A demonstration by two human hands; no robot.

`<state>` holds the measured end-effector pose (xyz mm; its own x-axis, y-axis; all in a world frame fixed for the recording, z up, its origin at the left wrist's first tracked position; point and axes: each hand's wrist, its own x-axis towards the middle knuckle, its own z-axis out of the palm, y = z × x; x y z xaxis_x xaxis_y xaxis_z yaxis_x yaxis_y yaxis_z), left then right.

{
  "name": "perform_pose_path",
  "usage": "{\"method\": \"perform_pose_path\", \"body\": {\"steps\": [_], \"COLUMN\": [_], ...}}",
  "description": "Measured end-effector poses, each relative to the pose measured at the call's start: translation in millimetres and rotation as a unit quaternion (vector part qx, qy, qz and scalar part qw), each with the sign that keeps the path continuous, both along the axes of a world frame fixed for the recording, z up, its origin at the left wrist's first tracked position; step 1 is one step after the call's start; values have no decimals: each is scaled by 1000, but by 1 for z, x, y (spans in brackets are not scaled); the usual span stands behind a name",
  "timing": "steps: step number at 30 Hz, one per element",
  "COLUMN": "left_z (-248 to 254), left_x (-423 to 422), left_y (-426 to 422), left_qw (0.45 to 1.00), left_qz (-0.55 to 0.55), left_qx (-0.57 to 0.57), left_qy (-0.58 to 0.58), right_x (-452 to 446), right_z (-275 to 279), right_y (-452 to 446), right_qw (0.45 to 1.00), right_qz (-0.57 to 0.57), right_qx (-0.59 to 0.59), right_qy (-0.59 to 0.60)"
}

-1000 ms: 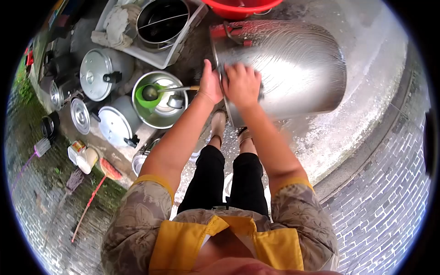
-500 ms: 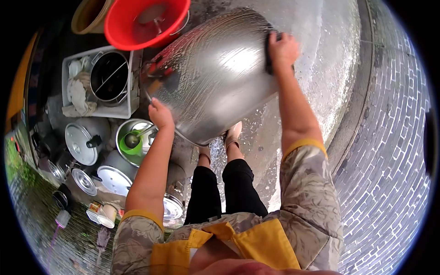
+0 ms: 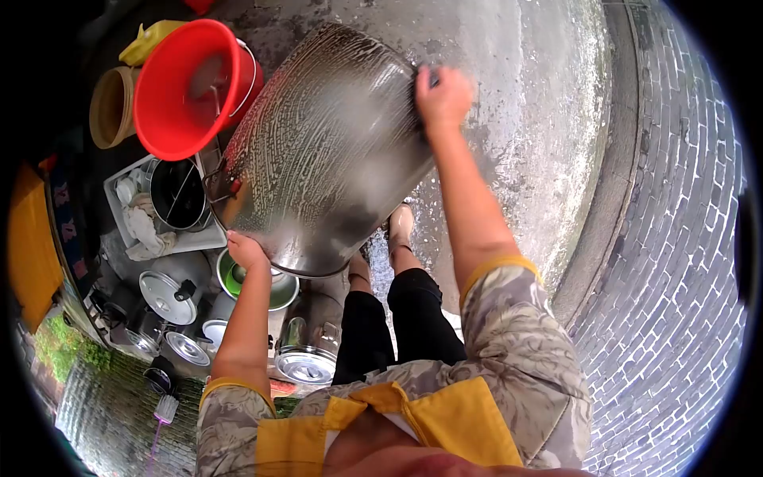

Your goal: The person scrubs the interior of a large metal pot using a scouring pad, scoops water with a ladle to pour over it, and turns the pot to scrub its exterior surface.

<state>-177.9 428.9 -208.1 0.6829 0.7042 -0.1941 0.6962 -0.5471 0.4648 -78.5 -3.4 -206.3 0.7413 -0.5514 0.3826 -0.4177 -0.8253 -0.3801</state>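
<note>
A large metal pot (image 3: 334, 143) lies on its side on the wet ground, its wall streaked with suds. My left hand (image 3: 246, 248) grips its rim at the lower left, fingers partly hidden. At the pot's upper right end, my right hand (image 3: 443, 94) is closed around a dark scrubber (image 3: 433, 78), of which only a little shows. A red bucket (image 3: 189, 87) with water and a wire handle stands just left of the pot.
A white crate (image 3: 208, 238) with a dark-bottomed pot and rags stands at the left. Below it are a steel bowl (image 3: 286, 292), lidded pots (image 3: 168, 298) and a steel pot (image 3: 308, 342). A brown bucket (image 3: 110, 107) and yellow jug (image 3: 147, 41) stand upper left.
The view has swung right, then downward. My right hand has gone from beside my left to the pot's far end. The pot appears turned at a steeper slant.
</note>
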Motion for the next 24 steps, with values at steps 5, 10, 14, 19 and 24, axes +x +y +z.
{"method": "perform_pose_path", "body": {"steps": [5, 10, 14, 19, 24], "left_z": [9, -7, 4, -3, -1], "left_x": [1, -14, -1, 1, -11], "left_y": [-8, 15, -4, 2, 0], "left_qw": [999, 1000, 999, 999, 999], "left_qz": [20, 1, 21, -6, 6], "left_qx": [-25, 4, 26, 39, 35], "left_qy": [-13, -19, 14, 15, 4], "right_x": [-77, 41, 29, -43, 88], "right_z": [30, 33, 54, 52, 48], "right_y": [106, 18, 47, 139, 23], "right_qw": [949, 986, 952, 820, 952], "right_qz": [303, 95, 214, 535, 211], "right_qx": [75, 66, 60, 40, 85], "right_qy": [31, 124, 212, 201, 204]}}
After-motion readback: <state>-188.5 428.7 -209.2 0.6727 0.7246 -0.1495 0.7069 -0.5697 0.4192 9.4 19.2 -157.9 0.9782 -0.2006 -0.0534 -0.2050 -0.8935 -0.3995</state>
